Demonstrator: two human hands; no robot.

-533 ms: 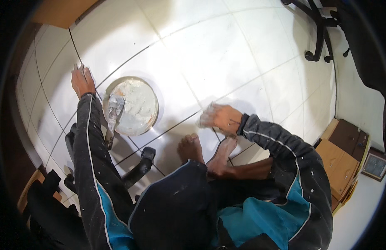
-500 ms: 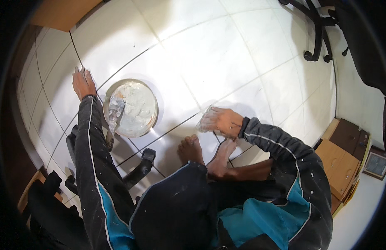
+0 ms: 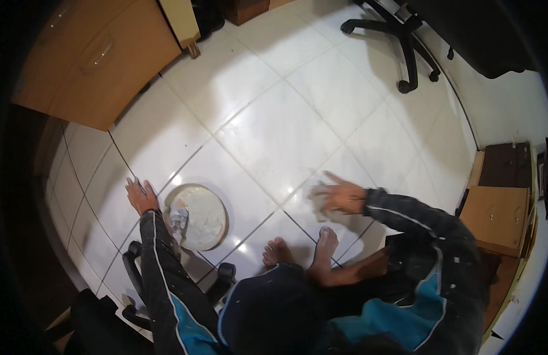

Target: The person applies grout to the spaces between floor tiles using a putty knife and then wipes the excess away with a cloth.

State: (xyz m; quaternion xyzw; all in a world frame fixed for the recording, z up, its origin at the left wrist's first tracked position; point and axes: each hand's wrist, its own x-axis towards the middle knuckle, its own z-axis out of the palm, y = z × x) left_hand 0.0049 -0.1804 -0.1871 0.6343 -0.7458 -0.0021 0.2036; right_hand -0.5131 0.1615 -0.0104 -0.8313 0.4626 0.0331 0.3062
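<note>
Likely filling tile joints, the bare right hand is showing splayed fingers over glossy white tiles — hold unclear, pressure needed next; the round pale paste tub is sitting just right of the spread, apparently empty left hand.

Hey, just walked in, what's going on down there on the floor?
Someone's left hand rests on the tiled floor, beside a round pan of white paste with a smeared tool in it. The right hand is spread over the tiles, blurred; I can't tell whether it holds anything.
</note>
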